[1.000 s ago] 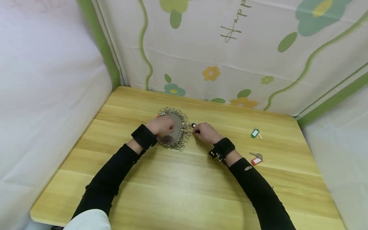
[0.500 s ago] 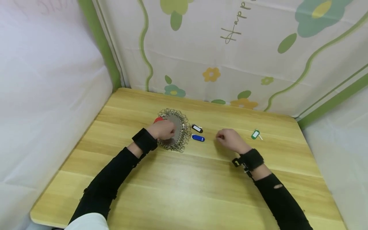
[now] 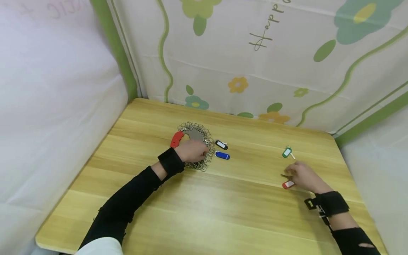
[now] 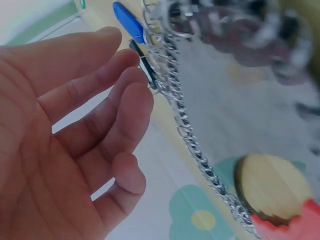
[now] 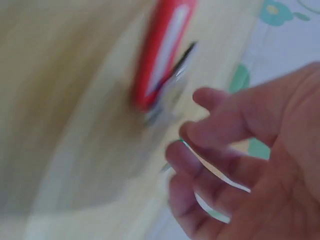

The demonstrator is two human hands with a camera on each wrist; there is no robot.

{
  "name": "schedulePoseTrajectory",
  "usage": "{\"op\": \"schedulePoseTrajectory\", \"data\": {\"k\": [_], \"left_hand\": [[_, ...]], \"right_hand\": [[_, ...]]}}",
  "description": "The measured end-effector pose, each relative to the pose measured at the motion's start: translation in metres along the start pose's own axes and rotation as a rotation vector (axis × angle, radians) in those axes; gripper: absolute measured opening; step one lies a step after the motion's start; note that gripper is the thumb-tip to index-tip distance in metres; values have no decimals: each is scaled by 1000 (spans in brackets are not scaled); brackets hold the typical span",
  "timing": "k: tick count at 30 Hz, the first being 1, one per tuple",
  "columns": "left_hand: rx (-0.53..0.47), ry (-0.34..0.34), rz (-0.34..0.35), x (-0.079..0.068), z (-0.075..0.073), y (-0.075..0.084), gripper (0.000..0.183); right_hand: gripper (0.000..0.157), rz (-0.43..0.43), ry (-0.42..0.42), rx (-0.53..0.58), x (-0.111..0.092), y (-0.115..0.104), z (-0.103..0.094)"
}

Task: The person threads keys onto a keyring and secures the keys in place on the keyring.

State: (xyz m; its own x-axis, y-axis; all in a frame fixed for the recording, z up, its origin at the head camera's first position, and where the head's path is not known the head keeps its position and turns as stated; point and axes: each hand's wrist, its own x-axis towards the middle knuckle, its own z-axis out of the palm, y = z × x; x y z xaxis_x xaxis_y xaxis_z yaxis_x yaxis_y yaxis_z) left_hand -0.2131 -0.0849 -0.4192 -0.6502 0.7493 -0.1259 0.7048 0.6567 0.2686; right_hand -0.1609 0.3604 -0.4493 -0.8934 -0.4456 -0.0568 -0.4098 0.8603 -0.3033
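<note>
Toward desk's [image 3: 204, 212] right edge, holds right hand [image 3: 305, 178], loosely bent and empty, over key [image 3: 284, 176] and red tag [image 3: 288, 185]. Hangs left hand [image 3: 192, 151], likewise empty, over ringed disc [image 3: 195, 134] near far edge. Shows blue tag [image 3: 222, 155] and black tag [image 3: 221, 145] beside disc, green tag [image 3: 287, 153] toward right edge. Cannot read white labels [image 3: 289, 183]. Reads "Happ" on curtain [image 3: 216, 46] beyond.

Left hand [image 3: 192, 151] over ring-edged grey disc [image 3: 196, 135], right hand [image 3: 304, 176] near red tag [image 3: 288, 184], blue tag [image 3: 222, 155], black tag [image 3: 221, 145] between hands
</note>
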Motion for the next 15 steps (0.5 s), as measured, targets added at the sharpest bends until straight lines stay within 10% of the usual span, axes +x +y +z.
{"op": "schedulePoseTrajectory", "data": {"k": [15], "left_hand": [[188, -21, -95, 27, 12, 14, 12]], "right_hand": [[11, 104, -51, 53, -17, 7, -1]]}}
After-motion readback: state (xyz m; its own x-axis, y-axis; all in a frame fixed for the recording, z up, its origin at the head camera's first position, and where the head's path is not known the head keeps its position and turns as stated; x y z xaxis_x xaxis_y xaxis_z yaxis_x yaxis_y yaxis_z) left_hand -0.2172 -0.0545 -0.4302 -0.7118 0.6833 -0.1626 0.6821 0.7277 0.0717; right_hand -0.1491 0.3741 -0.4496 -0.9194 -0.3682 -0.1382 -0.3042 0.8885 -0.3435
